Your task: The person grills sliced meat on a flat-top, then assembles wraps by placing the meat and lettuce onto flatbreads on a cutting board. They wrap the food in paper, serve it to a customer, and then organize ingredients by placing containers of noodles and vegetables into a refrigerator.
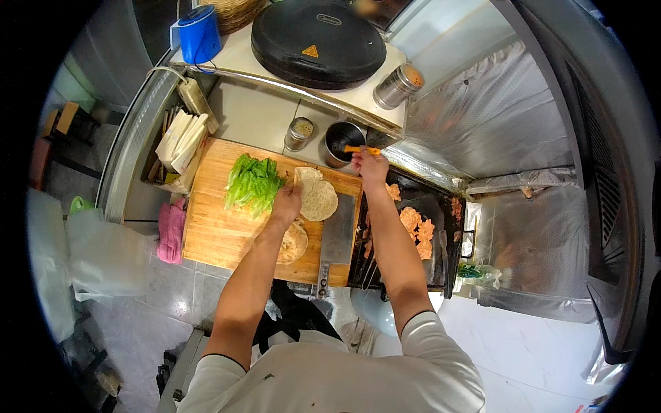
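Two bare hands at work over a wooden cutting board (220, 234) on the desk (261, 117); left hand (287, 202) pressed down on the near edge of a round flatbread (319, 199), fingers spread flat and holding nothing; right hand (370, 165) raised at the board's far edge, fingers pinched narrow around the orange handle of a brush (361, 149) whose far end dips into a small steel pot (342, 141); second flatbread (295, 242) lying nearer on the board, partly hidden under the left forearm; heap of green lettuce (253, 182) just left of the left hand, touching neither flatbread as far as can be told; broad cleaver (337, 241) flat on the board's right side, blade just beside the held flatbread; dark griddle tray (430, 227) right of the board, carrying several pale orange pieces of meat (416, 227); steel shaker (299, 133) just left of the pot; larger steel shaker (398, 86) tilted on the raised ledge behind; round black lidded pan (317, 43) at the back; blue container (200, 33) at the back left; pink cloth (171, 230) hanging off the board's left edge; stack of white paper sleeves (182, 140) beyond the board's far left corner; foil lining the wall on the right.
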A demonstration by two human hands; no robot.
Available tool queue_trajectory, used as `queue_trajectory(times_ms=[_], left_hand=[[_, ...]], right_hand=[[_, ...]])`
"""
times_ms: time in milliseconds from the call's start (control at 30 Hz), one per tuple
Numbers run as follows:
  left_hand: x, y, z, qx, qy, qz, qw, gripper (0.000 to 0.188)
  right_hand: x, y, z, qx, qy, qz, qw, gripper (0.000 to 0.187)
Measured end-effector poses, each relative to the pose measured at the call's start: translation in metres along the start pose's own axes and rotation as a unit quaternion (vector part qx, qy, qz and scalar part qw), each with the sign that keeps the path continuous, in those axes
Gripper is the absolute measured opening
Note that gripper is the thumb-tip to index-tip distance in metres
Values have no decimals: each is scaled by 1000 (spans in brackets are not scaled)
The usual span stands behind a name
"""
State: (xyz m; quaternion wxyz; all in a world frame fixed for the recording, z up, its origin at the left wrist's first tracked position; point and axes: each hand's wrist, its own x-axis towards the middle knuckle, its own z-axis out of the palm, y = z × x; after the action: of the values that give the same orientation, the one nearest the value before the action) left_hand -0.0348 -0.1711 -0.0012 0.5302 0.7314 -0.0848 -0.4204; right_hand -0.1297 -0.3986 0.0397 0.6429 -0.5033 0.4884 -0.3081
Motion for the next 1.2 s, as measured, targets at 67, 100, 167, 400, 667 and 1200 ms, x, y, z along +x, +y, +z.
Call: queue_trajectory(times_ms=[67, 100, 167, 400, 667, 1200], left_hand=[[1, -6, 6, -25, -2, -13, 1000, 45], [3, -9, 4, -47, -13, -32, 998, 46], [0, -8, 0, -69, -18, -26, 997, 47], [-8, 9, 0, -34, -14, -29, 999, 53], [-25, 26, -3, -8, 0, -1, 1000, 50], [-113, -15, -32, 257, 57, 317, 911, 54]], right_hand=[[-9, -8, -15, 137, 54, 13, 989, 20], [-23, -17, -22, 184, 63, 25, 981, 19], [-54, -20, -41, 183, 50, 60, 980, 23], [-138, 37, -49, -58, 6, -49, 997, 28], [-175, 46, -51, -257, -60, -138, 955, 27], [-54, -21, -24, -151, 34, -219, 964, 22]])
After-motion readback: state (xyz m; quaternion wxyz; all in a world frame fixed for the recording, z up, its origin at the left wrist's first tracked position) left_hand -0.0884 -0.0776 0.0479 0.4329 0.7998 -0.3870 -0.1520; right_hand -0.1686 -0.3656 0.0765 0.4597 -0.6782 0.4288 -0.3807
